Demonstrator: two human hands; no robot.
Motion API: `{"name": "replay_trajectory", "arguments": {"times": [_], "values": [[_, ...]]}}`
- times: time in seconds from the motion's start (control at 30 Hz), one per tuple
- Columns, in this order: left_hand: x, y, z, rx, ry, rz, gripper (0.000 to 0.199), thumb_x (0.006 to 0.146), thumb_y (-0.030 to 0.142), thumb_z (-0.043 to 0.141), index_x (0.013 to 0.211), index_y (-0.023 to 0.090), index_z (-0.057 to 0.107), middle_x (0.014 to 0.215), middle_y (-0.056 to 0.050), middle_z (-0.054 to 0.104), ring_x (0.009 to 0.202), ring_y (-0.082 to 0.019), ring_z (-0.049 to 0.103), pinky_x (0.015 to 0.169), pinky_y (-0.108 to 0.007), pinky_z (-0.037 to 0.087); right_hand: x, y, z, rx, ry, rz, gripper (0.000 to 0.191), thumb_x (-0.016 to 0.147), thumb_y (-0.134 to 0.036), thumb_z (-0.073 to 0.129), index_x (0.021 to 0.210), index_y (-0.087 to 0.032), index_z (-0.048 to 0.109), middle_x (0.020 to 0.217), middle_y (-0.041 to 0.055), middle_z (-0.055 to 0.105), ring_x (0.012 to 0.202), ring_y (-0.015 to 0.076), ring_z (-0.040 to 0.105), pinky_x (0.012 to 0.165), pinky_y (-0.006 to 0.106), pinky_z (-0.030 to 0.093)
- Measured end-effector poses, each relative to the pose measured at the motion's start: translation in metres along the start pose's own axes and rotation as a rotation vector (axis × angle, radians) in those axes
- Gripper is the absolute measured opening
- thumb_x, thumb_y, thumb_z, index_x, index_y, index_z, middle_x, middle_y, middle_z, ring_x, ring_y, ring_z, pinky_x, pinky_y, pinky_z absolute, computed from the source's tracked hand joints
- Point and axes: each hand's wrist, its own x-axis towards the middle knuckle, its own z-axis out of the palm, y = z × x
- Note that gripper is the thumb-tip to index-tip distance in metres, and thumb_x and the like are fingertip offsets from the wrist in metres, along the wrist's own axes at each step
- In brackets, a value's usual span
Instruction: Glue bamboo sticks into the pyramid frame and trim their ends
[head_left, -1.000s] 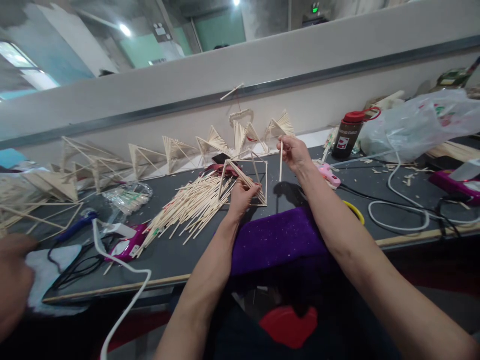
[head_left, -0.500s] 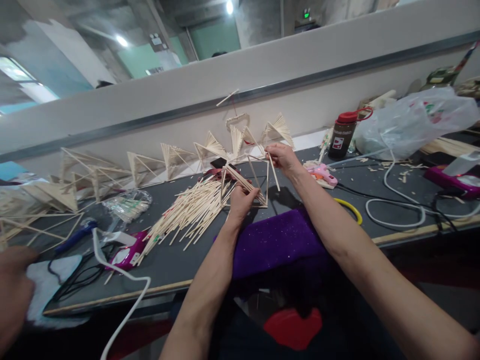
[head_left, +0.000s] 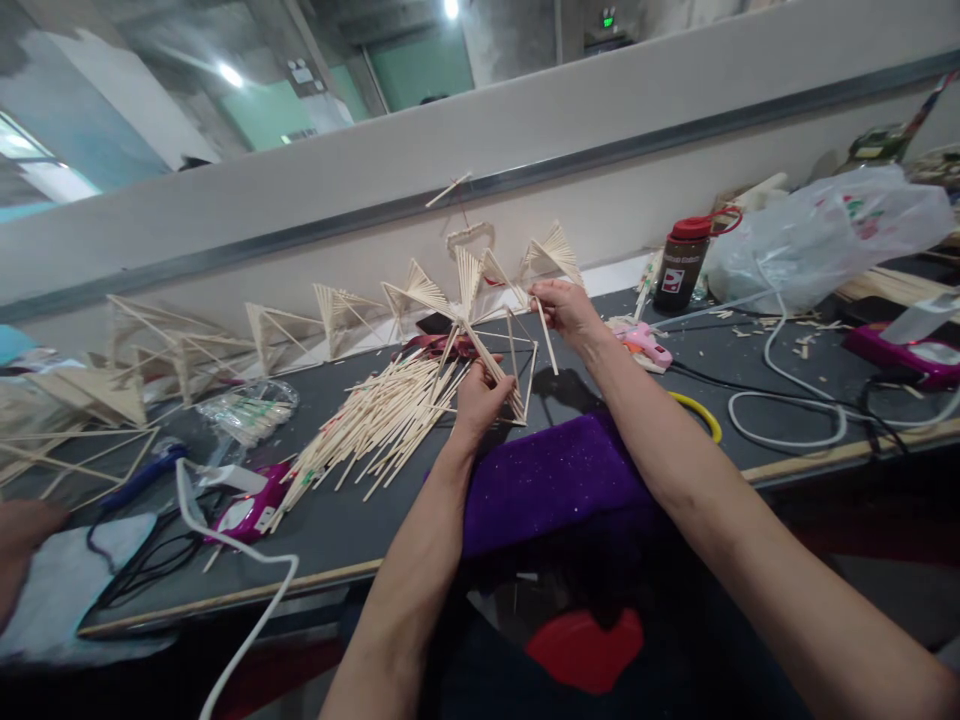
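My left hand [head_left: 482, 398] is closed around a small frame of thin wooden sticks [head_left: 531, 385], which it holds above the dark table in front of me. Between finger and thumb, my right hand [head_left: 564, 305] pinches a single wooden stick [head_left: 549, 340] that slants downward, just right of the frame. A heap of loose wooden sticks [head_left: 375, 420] lies on the table to the left of my left hand. Below both hands is a purple glittery cloth [head_left: 555, 485] at the table edge.
Several fan-shaped stick structures [head_left: 345, 315] stand along the wall. A dark bottle with a red lid [head_left: 681, 265], a plastic bag [head_left: 825, 240] and a pink glue gun [head_left: 645, 345] are at the right. Cables cross both sides. Another person's hand [head_left: 26, 535] is at the far left.
My left hand has turned the stick frame to a different angle. My right hand still pinches its stick at nearly the same place. The other person's hand has shifted left.
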Motion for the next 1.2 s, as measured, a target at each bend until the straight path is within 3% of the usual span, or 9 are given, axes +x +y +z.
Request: {"name": "replay_trajectory", "arguments": {"times": [0.23,0.43,0.63,0.77,0.9,1.2], "values": [[-0.002,0.006,-0.004,-0.114,-0.120,-0.055,0.048,0.072,0.030,0.062,0.118,0.017,0.055,0.072,0.001,0.062,0.059,-0.013,0.057,0.060,-0.025,0.046,-0.001,-0.009,-0.008,0.098,-0.002,-0.030,0.011,0.071,-0.025,0.066,0.073,-0.015,0.060,0.056,-0.0033,0.057,0.039,0.0017,0.038,0.037,0.014,0.028],[-0.005,0.012,-0.010,-0.082,-0.335,-0.095,0.047,0.073,0.030,0.062,0.119,0.018,0.056,0.070,0.002,0.059,0.058,-0.012,0.054,0.055,-0.024,0.042,-0.001,-0.016,-0.013,0.144,0.033,-0.018,0.009,0.078,-0.027,0.063,0.078,-0.018,0.060,0.060,-0.0052,0.058,0.042,0.0016,0.042,0.040,0.015,0.033],[-0.005,0.015,-0.012,-0.142,-0.400,-0.180,0.051,0.074,0.031,0.062,0.123,0.018,0.055,0.070,0.002,0.058,0.056,-0.011,0.053,0.049,-0.022,0.037,0.001,-0.015,-0.012,0.180,0.041,-0.014,0.014,0.080,-0.030,0.065,0.083,-0.018,0.058,0.066,-0.0052,0.062,0.047,0.0017,0.050,0.044,0.014,0.038],[-0.001,0.016,-0.014,-0.217,-0.380,-0.189,0.056,0.072,0.030,0.064,0.125,0.017,0.054,0.067,0.003,0.057,0.053,-0.009,0.049,0.049,-0.021,0.034,0.003,-0.016,-0.012,0.254,0.071,0.005,0.010,0.083,-0.027,0.060,0.085,-0.018,0.056,0.064,-0.0051,0.062,0.046,0.0024,0.051,0.044,0.015,0.038],[0.006,0.012,-0.017,-0.245,-0.310,-0.183,0.057,0.070,0.028,0.064,0.126,0.016,0.056,0.064,0.004,0.054,0.049,-0.007,0.044,0.048,-0.020,0.031,0.005,-0.014,-0.017,0.266,0.032,0.021,0.010,0.080,-0.026,0.062,0.080,-0.017,0.056,0.055,-0.0072,0.053,0.039,0.0011,0.038,0.038,0.014,0.029],[0.007,0.009,-0.021,-0.192,-0.312,-0.184,0.053,0.069,0.022,0.061,0.121,0.017,0.062,0.062,0.005,0.051,0.051,-0.007,0.044,0.050,-0.020,0.034,-0.001,-0.007,-0.014,-0.162,-0.151,-0.024,0.023,0.070,-0.032,0.071,0.083,-0.014,0.066,0.056,-0.0028,0.057,0.041,0.0027,0.033,0.039,0.019,0.019]]}}
